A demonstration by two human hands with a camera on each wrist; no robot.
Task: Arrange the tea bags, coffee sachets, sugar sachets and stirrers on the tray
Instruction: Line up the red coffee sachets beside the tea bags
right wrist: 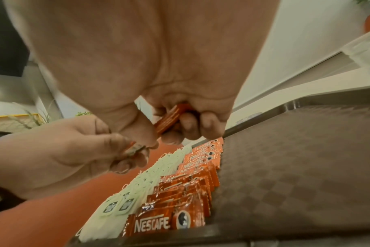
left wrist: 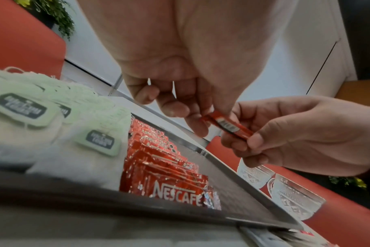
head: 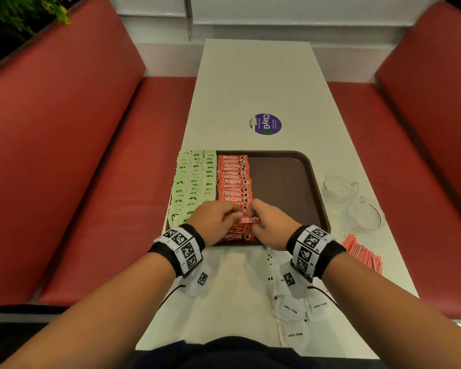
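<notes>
A brown tray (head: 285,179) carries three columns of green tea bags (head: 194,182) on its left and one column of red Nescafe coffee sachets (head: 233,179) beside them. Over the near end of that column both hands hold one coffee sachet (head: 248,219) between them. My left hand (head: 216,222) pinches its left end, my right hand (head: 270,225) its right end. The left wrist view shows this sachet (left wrist: 227,127) above the tray (left wrist: 235,197), pinched between my left hand (left wrist: 180,108) and right hand (left wrist: 264,142). From the right wrist, my right hand (right wrist: 180,123) curls round the sachet (right wrist: 171,117).
White sugar sachets (head: 290,310) lie on the table near my right wrist. Red stirrers (head: 362,251) lie to the right of the tray. Two glass cups (head: 339,185) stand beside the tray's right rim. Red benches flank the table; a purple sticker (head: 266,124) lies further back.
</notes>
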